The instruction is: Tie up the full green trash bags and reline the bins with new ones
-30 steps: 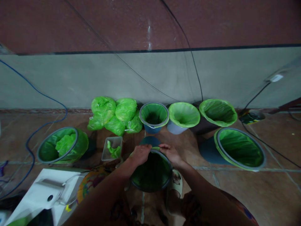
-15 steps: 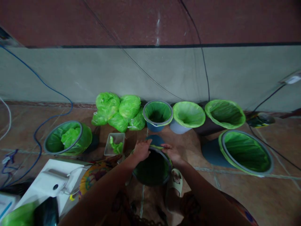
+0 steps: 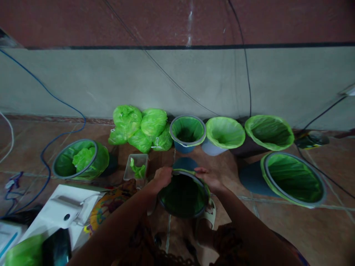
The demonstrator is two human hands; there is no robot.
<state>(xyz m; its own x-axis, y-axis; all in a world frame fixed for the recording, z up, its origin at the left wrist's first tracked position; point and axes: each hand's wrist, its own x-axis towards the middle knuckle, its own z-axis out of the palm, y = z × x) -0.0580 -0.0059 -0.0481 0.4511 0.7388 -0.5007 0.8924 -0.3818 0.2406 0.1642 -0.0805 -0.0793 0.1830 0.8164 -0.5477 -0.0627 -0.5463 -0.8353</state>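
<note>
A blue trash bin stands tilted between my feet, its dark mouth toward me. A green bin liner shows as a thin edge folded over the bin's far rim. My left hand is closed at the rim's left side, fingers curled on the liner's edge. At the right side of the same rim, my right hand pinches the liner, fingers bent over the edge. The bin's inside is too dark to make out. Near my left hand lies a clear plastic tub with a crumpled green bag in it.
Along the wall are several filled green bags and three lined bins. Another lined bin leans at the right. A bin with a bunched bag lies left, near a blue cable and a white box-like object.
My left hand has shifted slightly left along the rim, and the hands are a little farther apart. The far rim with its green edge shows more plainly. The view has tilted slightly.
</note>
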